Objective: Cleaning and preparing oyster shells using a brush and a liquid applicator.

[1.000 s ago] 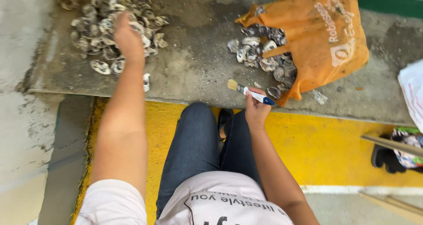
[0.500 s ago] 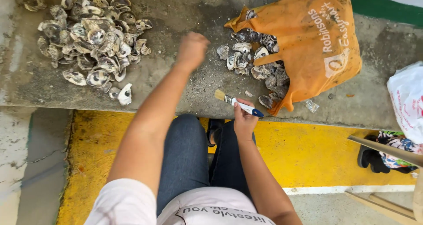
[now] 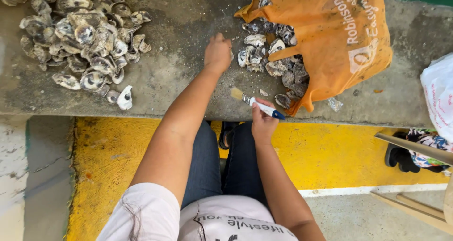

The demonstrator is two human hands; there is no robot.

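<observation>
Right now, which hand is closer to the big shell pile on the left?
Left. The left hand is nearer the shell pile, though apart; the right hand holds a brush farther away.

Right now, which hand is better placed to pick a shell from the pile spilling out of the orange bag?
Probably the left hand: it is closed but rests right beside the shells by the orange bag. The right hand is nearer the body and already grips the small brush.

Orange bag (image 3: 339, 38), grey-white oyster shells (image 3: 85, 38), blue-handled brush (image 3: 257, 104), yellow painted floor (image 3: 330, 151), grey concrete ledge (image 3: 179, 80)
</observation>
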